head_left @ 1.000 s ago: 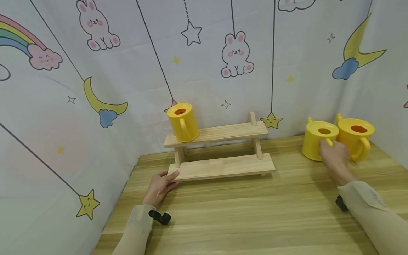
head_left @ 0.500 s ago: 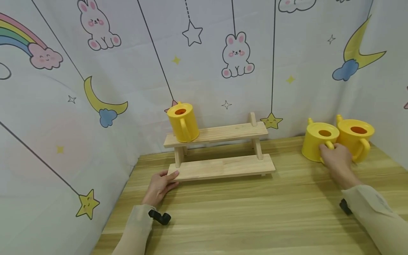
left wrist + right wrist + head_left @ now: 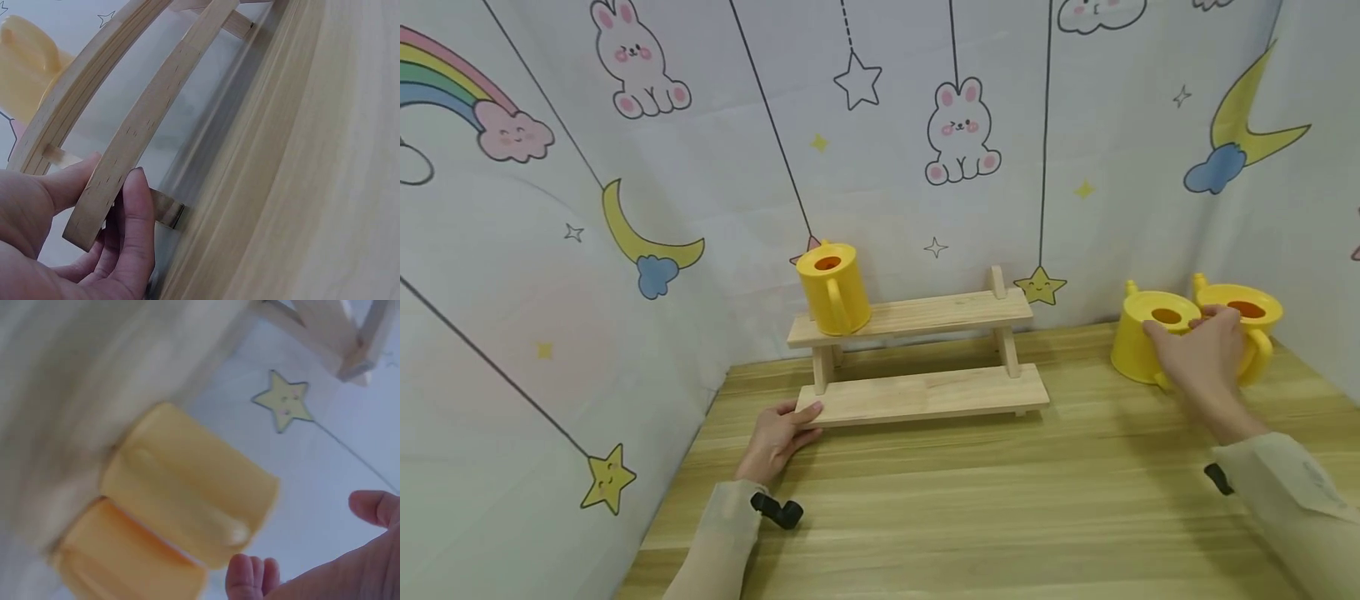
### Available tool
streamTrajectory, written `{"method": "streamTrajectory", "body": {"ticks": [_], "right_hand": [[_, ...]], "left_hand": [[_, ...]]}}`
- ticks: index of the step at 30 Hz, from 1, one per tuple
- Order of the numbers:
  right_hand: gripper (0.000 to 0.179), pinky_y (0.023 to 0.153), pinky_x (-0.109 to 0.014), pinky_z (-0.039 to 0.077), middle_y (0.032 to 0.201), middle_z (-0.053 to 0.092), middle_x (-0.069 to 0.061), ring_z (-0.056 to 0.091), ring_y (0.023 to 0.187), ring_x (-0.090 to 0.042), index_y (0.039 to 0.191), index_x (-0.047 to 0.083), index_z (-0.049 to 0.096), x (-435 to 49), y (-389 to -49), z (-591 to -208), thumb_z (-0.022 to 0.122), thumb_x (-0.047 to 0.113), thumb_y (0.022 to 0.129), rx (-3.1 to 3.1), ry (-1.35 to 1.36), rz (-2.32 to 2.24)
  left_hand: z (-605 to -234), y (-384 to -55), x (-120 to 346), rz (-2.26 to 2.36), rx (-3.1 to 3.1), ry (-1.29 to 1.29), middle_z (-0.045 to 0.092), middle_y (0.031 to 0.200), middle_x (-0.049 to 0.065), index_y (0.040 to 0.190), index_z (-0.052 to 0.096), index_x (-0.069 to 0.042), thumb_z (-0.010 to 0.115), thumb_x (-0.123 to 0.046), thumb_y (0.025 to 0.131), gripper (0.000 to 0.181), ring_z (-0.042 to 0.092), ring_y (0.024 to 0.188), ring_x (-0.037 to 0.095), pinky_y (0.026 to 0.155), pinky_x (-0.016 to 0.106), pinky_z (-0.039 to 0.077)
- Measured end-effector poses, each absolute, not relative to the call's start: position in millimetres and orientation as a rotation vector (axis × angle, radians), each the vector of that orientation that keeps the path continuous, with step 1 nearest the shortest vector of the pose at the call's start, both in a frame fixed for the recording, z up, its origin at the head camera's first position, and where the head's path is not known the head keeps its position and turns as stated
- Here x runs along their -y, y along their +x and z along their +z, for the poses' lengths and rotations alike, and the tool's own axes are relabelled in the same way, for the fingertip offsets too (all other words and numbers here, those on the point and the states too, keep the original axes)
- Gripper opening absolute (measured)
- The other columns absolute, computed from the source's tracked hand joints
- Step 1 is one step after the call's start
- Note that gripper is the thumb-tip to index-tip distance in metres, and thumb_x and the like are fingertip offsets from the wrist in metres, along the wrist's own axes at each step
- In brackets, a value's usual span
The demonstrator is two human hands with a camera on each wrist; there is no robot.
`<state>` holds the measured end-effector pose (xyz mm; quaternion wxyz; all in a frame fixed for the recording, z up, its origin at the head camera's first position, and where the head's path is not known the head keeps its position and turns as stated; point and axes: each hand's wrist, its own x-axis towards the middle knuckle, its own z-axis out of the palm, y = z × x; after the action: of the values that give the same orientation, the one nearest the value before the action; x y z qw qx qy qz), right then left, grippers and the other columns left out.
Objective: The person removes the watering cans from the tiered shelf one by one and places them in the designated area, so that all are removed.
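Observation:
My left hand [image 3: 775, 442] grips the left end of the lower board of a two-tier wooden shelf [image 3: 925, 396]. In the left wrist view the thumb lies on one face of that board [image 3: 134, 140] and the fingers on the other. One yellow watering can [image 3: 850, 287] stands at the left of the upper tier. My right hand [image 3: 1206, 358] hovers over two more on the table: a left watering can [image 3: 1135, 342] and a right watering can [image 3: 1262, 354], side by side. In the right wrist view its fingers [image 3: 244, 575] are spread apart from the thumb, with nothing between.
The wood-grain table [image 3: 970, 517] reaches back to a white cloth backdrop [image 3: 880, 183] printed with rabbits, stars and moons. Both table watering cans stand near the back right corner, to the right of the shelf.
My right hand has let go of the left watering can's handle and risen above it, toward the right watering can. My left hand keeps its grip on the shelf.

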<state>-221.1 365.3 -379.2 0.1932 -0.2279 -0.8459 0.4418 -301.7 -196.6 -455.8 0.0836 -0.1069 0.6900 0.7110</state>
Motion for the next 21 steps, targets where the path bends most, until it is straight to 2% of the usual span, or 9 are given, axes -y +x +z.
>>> {"method": "streamTrajectory", "body": {"ticks": [2,4,6,9,12,15,21], "right_hand": [[0.097,0.087,-0.032,0.040,0.152,0.040,-0.033,0.046,0.129,-0.044,0.165,-0.008,0.020,-356.9,-222.5,-367.7,0.063,0.052,0.103,2.382,-0.607,1.216],[0.098,0.090,-0.035,0.045,0.159,0.038,-0.033,0.047,0.133,-0.046,0.166,-0.007,0.019,-345.9,-224.0,-356.8,0.063,0.056,0.104,2.400,-0.567,1.213],[0.098,0.096,-0.044,0.049,0.161,0.037,-0.032,0.047,0.137,-0.047,0.167,-0.004,0.017,-333.0,-225.9,-347.6,0.062,0.056,0.104,2.405,-0.530,1.231],[0.095,0.107,-0.054,0.049,0.162,0.039,-0.030,0.045,0.141,-0.046,0.168,-0.001,0.016,-310.1,-230.4,-336.9,0.063,0.053,0.105,2.384,-0.454,1.275],[0.094,0.107,-0.054,0.049,0.161,0.040,-0.029,0.044,0.142,-0.044,0.168,-0.001,0.018,-288.2,-235.1,-328.5,0.065,0.052,0.105,2.362,-0.349,1.317],[0.094,0.103,-0.047,0.048,0.157,0.043,-0.028,0.046,0.140,-0.043,0.167,-0.001,0.022,-265.6,-239.5,-320.4,0.066,0.055,0.104,2.374,-0.247,1.330],[0.087,0.109,-0.050,0.048,0.149,0.048,-0.025,0.050,0.137,-0.042,0.160,-0.002,0.033,-217.5,-246.5,-306.3,0.071,0.051,0.104,2.388,-0.055,1.365]], "left_hand": [[-456.5,-302.2,196.8,2.122,-2.057,-0.319,0.066,0.126,0.015,0.158,0.044,0.011,0.075,-0.010,0.105,0.064,0.075,0.092,0.009,0.083,0.022,0.069],[-457.4,-303.0,197.1,2.121,-2.056,-0.322,0.065,0.127,0.016,0.158,0.044,0.011,0.074,-0.010,0.105,0.064,0.075,0.092,0.009,0.083,0.021,0.069],[-458.2,-304.3,196.9,2.122,-2.053,-0.324,0.064,0.129,0.018,0.158,0.044,0.011,0.074,-0.009,0.105,0.064,0.075,0.093,0.010,0.082,0.021,0.068],[-458.5,-305.3,197.5,2.127,-2.048,-0.325,0.062,0.132,0.020,0.158,0.044,0.011,0.075,-0.009,0.105,0.065,0.074,0.094,0.011,0.082,0.021,0.068],[-457.7,-305.5,197.4,2.131,-2.047,-0.332,0.061,0.134,0.022,0.158,0.044,0.012,0.075,-0.009,0.105,0.065,0.073,0.094,0.011,0.081,0.021,0.069],[-456.8,-304.8,197.2,2.134,-2.048,-0.336,0.061,0.135,0.023,0.157,0.044,0.012,0.075,-0.009,0.105,0.064,0.074,0.095,0.012,0.081,0.021,0.069],[-457.3,-306.1,196.3,2.153,-2.035,-0.335,0.062,0.132,0.022,0.156,0.045,0.013,0.075,-0.008,0.104,0.063,0.074,0.095,0.012,0.080,0.022,0.069]]}}
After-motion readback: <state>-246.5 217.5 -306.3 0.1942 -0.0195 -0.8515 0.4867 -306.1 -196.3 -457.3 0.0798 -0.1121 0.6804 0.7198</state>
